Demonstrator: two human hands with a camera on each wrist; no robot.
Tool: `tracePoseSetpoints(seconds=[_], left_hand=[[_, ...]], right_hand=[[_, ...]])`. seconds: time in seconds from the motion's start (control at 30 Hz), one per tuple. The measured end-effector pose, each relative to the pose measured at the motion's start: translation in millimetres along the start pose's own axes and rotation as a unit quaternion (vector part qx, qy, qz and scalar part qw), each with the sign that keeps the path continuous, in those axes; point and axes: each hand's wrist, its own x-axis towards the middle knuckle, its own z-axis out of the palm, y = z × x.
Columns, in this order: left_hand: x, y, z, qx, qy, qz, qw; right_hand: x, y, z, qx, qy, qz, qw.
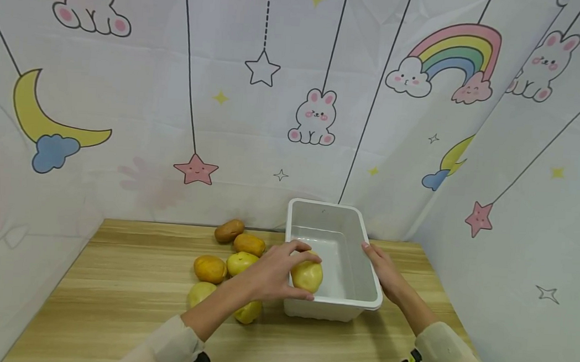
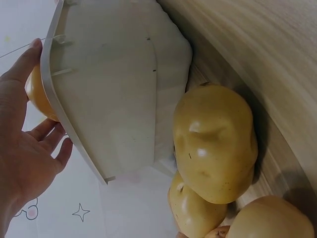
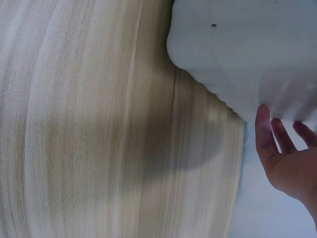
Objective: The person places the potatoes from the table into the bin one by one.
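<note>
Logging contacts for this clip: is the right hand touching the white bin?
Touching. The head view shows the right hand at the side of the white bin, its thumb laid over the edge.

Bare left hand point(image 1: 280, 273), thumb and fingers curved in a grip; bare right hand point(image 1: 386, 271), fingers gently bent; cream-sleeved forearms point(image 1: 222, 308) extended forward
</note>
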Motion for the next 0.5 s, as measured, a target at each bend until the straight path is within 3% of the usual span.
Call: tracePoseSetpoints(seconds=[0.5], left_hand=[[-1.9,-3.7,5.1,0.012,0.003,0.002,0.9999]], right_hand=[[1.1,2.5,0.1,-0.002,0.007,-0.002,1.0]])
